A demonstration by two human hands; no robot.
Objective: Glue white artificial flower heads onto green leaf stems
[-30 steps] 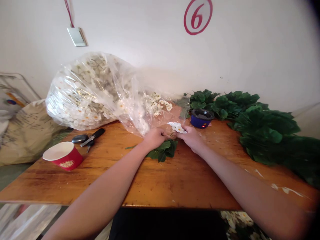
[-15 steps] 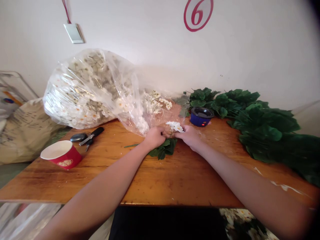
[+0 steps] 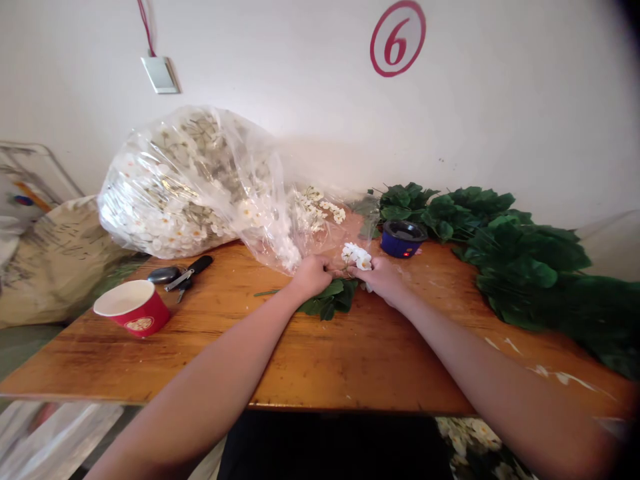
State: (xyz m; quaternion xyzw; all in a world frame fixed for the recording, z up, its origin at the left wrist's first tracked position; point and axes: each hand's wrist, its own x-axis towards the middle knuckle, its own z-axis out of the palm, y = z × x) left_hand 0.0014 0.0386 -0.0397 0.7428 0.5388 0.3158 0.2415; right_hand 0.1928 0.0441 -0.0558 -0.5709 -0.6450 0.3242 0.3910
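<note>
White flower sprig (image 3: 356, 255) pinched between outstretched left hand (image 3: 314, 275) and right hand (image 3: 384, 278)

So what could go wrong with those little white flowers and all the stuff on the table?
The left hand and right hand pinch a small white flower sprig over dark green leaves; a hard tug might pull petals off. The round blue pot with a red light sits close by the right hand, so a sleeve-less wrist could bump it. The red paper cup stands near the wooden table's front edge and might get knocked off.
</note>
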